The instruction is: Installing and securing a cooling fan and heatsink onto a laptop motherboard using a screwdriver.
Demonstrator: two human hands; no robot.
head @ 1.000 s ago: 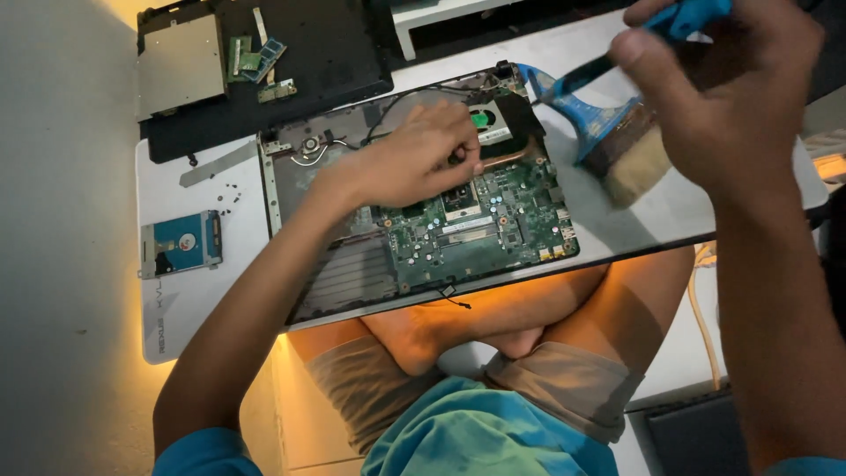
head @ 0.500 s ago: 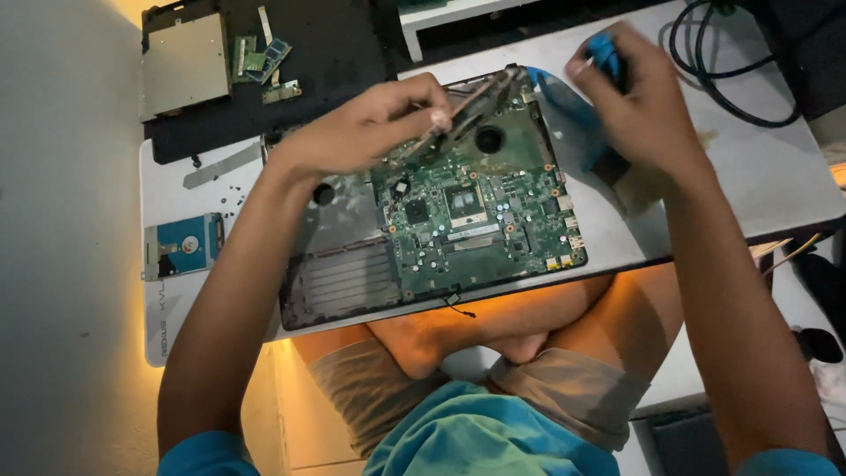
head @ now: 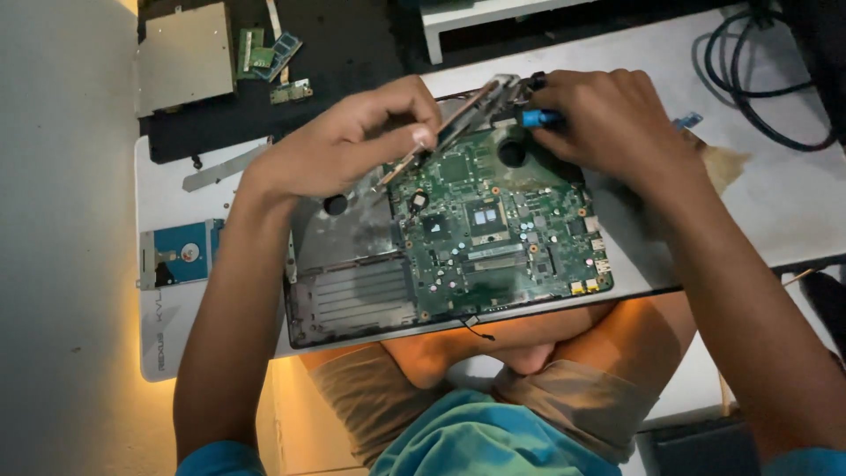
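White worktop (head: 775, 203): opened laptop chassis, green motherboard (head: 493, 234) centre. Left hand (head: 348, 145) pinches copper heatpipe assembly (head: 458, 123) at far edge; right hand (head: 608, 123) grips blue-handled tool (head: 538, 117). Best lifted level, gently.

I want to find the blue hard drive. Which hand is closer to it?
Left. The left hand holds a metal strip up over the green board, with the hard drive off to its side. The right hand is farther, across the board.

We list: green matt circuit board (head: 493, 234) in dull grey plastic casing (head: 352, 291); coppery metal pipe (head: 441, 141); smooth white bench (head: 775, 194); blue plastic tool handle (head: 538, 117).
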